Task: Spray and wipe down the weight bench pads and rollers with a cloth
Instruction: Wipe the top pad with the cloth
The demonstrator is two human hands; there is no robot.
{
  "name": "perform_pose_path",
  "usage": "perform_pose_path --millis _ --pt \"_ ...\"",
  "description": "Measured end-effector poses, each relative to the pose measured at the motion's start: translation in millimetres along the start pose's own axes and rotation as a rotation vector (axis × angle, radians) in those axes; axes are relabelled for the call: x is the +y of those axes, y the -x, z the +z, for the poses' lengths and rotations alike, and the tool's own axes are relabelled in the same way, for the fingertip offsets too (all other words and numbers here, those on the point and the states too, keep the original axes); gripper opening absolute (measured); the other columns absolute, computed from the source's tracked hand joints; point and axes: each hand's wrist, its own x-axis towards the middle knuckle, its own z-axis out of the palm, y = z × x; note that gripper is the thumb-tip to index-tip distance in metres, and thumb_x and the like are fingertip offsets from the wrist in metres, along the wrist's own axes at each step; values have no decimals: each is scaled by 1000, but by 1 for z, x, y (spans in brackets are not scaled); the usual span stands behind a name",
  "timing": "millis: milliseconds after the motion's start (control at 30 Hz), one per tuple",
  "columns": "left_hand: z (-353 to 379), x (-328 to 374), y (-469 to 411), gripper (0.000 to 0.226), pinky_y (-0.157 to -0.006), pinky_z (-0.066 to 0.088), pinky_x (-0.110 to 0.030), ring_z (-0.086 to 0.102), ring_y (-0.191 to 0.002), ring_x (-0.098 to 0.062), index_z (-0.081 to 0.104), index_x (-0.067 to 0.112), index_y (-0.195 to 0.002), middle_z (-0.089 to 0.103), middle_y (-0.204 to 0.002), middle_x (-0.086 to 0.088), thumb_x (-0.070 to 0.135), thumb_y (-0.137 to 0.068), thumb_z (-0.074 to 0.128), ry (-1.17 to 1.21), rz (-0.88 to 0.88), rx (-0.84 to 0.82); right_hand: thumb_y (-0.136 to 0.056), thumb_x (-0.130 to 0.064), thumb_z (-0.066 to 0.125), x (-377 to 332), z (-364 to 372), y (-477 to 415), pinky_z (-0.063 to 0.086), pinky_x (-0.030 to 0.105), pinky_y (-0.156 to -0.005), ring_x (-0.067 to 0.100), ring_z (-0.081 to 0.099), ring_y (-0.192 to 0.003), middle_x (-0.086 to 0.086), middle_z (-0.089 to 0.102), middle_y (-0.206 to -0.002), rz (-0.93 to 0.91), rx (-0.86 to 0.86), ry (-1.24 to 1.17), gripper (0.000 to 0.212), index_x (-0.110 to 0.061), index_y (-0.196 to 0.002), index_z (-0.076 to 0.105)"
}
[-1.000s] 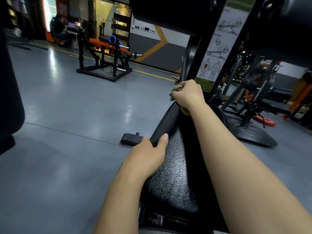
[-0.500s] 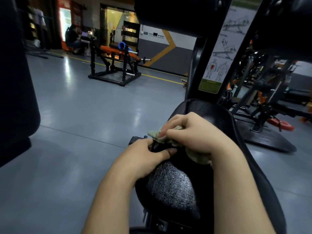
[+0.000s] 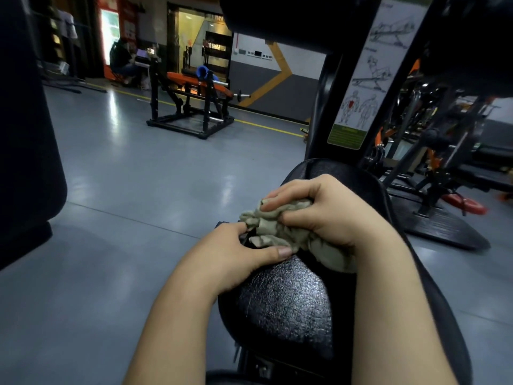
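A black textured bench pad (image 3: 286, 309) runs from the bottom centre up toward the machine's upright post. A crumpled grey-green cloth (image 3: 280, 229) lies bunched over the middle of the pad. My right hand (image 3: 327, 215) grips the cloth from above with curled fingers. My left hand (image 3: 238, 254) holds the pad's left edge, thumb laid across the top, and its fingertips pinch the cloth's near corner. No spray bottle is in view. Another black pad (image 3: 272, 20) hangs overhead at the top.
A black upright post with an exercise chart (image 3: 369, 76) stands just beyond the pad. An orange-padded bench rack (image 3: 191, 104) stands on the grey floor far left. More machines and an orange plate (image 3: 466, 204) crowd the right. A dark pad (image 3: 25, 134) fills the left edge. A person sits far back.
My right hand has drawn the cloth back along the pad from the far end toward me. It now meets my left hand, whose fingers have taken hold of the cloth.
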Motion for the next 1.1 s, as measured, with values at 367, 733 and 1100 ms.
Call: perform_pose_path --millis 367,733,1100 --pt "0 3 0 80 -87 60 -42 77 -83 -15 71 32 -106 79 -88 8 75 -39 80 26 -36 8 -87 -39 70 24 4 -9 38 23 -102 17 55 -119 3 59 -132 179 591 403 40 -17 -121 72" --pt "0 -2 -7 27 -99 52 -42 66 -107 -28 69 23 -116 73 -107 -8 31 -107 45 -135 -28 186 -68 -18 72 -12 30 -10 55 36 -93 5 68 -97 -13 72 -102 27 -112 269 31 -37 -91 77" --pt "5 2 -10 28 -92 56 -46 68 -101 -35 69 21 -100 73 -100 -15 32 -104 44 -135 -65 208 -76 -11 72 -7 33 -12 52 30 -95 6 63 -102 -14 72 -104 58 16 291 33 -38 -95 78"
